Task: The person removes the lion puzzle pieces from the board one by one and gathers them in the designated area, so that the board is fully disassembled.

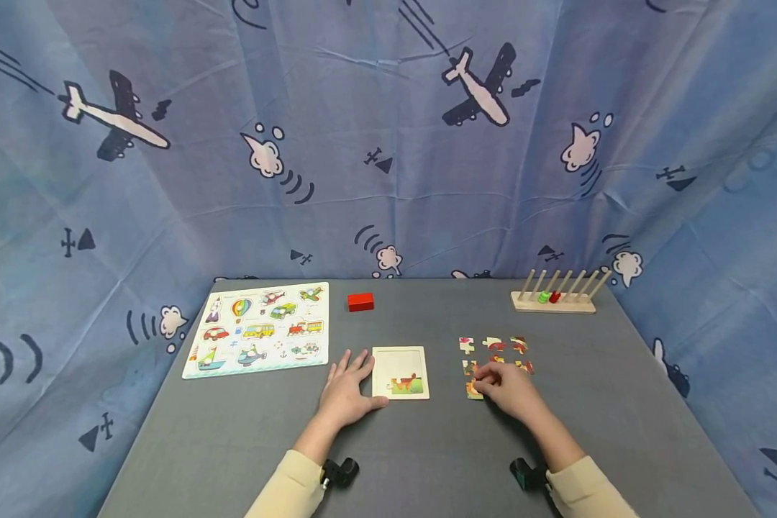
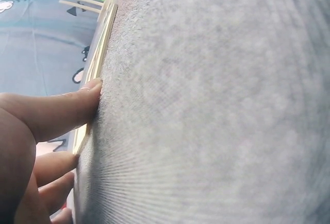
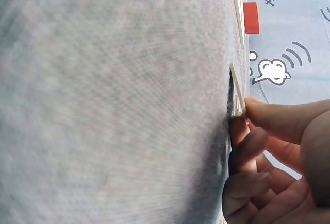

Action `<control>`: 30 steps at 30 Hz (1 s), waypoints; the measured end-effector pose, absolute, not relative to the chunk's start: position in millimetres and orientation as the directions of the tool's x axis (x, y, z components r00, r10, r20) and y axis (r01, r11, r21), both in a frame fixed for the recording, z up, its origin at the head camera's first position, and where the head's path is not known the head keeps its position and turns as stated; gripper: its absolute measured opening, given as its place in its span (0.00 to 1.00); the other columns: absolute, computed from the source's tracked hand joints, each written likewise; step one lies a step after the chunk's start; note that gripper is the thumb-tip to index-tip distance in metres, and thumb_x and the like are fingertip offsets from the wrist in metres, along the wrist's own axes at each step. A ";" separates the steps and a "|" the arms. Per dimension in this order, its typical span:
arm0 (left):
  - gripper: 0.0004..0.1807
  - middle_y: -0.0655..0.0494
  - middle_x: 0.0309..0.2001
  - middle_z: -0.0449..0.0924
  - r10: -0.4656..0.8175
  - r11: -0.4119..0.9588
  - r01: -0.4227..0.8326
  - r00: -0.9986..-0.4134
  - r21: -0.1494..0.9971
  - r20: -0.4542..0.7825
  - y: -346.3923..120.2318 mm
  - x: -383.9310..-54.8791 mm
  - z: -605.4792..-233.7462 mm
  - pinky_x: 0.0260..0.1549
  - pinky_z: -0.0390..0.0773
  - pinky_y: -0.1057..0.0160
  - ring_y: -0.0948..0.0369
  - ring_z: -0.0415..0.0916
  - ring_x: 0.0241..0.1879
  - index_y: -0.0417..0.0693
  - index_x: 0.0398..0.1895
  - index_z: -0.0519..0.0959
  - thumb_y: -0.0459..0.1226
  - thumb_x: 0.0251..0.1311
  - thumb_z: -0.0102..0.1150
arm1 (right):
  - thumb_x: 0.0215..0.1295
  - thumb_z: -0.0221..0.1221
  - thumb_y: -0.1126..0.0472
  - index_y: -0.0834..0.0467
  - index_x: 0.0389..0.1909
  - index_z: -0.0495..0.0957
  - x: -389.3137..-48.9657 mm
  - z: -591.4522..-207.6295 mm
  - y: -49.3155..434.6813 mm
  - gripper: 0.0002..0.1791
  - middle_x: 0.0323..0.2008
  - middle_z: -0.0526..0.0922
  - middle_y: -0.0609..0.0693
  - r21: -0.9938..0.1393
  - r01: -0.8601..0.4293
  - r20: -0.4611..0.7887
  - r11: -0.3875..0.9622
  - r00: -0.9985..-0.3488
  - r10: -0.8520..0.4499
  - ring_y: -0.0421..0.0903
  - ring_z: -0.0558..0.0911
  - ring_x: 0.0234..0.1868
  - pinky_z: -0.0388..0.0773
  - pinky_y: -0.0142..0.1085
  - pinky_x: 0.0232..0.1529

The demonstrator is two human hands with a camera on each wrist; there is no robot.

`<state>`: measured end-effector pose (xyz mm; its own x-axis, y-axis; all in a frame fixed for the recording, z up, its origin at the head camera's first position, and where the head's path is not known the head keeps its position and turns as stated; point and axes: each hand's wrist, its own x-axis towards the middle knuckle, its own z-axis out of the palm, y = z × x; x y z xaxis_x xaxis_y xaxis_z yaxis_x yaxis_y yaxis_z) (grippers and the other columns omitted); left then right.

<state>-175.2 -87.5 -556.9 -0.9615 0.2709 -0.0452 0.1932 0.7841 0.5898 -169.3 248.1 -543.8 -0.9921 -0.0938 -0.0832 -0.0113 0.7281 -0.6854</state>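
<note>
A square puzzle board (image 1: 395, 358) with a pale rim lies in the middle of the table, several joined picture pieces in its lower right part. My left hand (image 1: 346, 394) lies at its left side, fingers spread; the thumb (image 2: 77, 105) touches the board's near edge in the left wrist view. To the right, my right hand (image 1: 510, 388) pinches a thin puzzle piece (image 3: 237, 90) between thumb and fingers, one end tilted off the cloth. Loose puzzle pieces (image 1: 494, 344) lie around and beyond this hand, which partly hides some of them.
At the back left lies a picture board (image 1: 272, 352) with vehicles. A red block (image 1: 360, 302) stands behind the puzzle board. The wooden peg stand (image 1: 550, 305) at the back right carries green and red beads. A blue patterned curtain (image 1: 401, 180) hangs behind the grey table (image 1: 427, 460).
</note>
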 end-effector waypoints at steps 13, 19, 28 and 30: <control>0.49 0.47 0.76 0.62 0.268 0.780 0.202 -0.963 0.593 -0.024 -88.9 -174.2 -557.3 0.75 0.49 0.36 0.41 0.48 0.79 0.44 0.73 0.69 0.53 0.48 0.77 | 0.63 0.68 0.60 0.58 0.40 0.85 -172.0 -531.6 245.0 0.07 0.28 0.83 0.45 -0.669 -0.035 -0.021 0.742 -0.998 -0.066 0.41 0.75 0.27 0.72 0.33 0.27; 0.49 0.47 0.76 0.62 0.265 0.783 0.200 -0.964 0.589 -0.026 -90.1 -173.7 -557.6 0.75 0.49 0.37 0.42 0.47 0.79 0.44 0.73 0.69 0.54 0.48 0.76 | 0.63 0.68 0.60 0.57 0.39 0.86 -177.2 -520.7 231.3 0.07 0.28 0.83 0.45 -0.670 -0.093 0.043 0.736 -0.995 -0.087 0.39 0.76 0.27 0.73 0.32 0.28; 0.49 0.47 0.77 0.61 0.272 0.777 0.197 -0.962 0.597 -0.036 -89.4 -172.8 -556.4 0.75 0.48 0.37 0.42 0.46 0.79 0.45 0.74 0.69 0.53 0.49 0.76 | 0.62 0.69 0.62 0.59 0.39 0.86 -182.6 -513.5 204.8 0.07 0.29 0.84 0.46 -0.719 -0.152 0.078 0.679 -0.987 -0.139 0.39 0.77 0.26 0.76 0.31 0.29; 0.49 0.47 0.77 0.61 0.275 0.777 0.201 -0.961 0.596 -0.034 -88.6 -173.4 -556.6 0.75 0.48 0.37 0.42 0.46 0.79 0.45 0.74 0.68 0.54 0.49 0.76 | 0.62 0.69 0.62 0.60 0.39 0.86 -184.0 -513.9 200.0 0.07 0.29 0.84 0.46 -0.724 -0.151 0.073 0.673 -0.987 -0.143 0.39 0.77 0.25 0.75 0.31 0.27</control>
<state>-173.4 -88.6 -556.6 -0.9609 0.2748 -0.0336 0.2014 0.7771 0.5963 -184.0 200.0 -513.9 -0.9871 -0.1426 0.0731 -0.1509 0.6726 -0.7245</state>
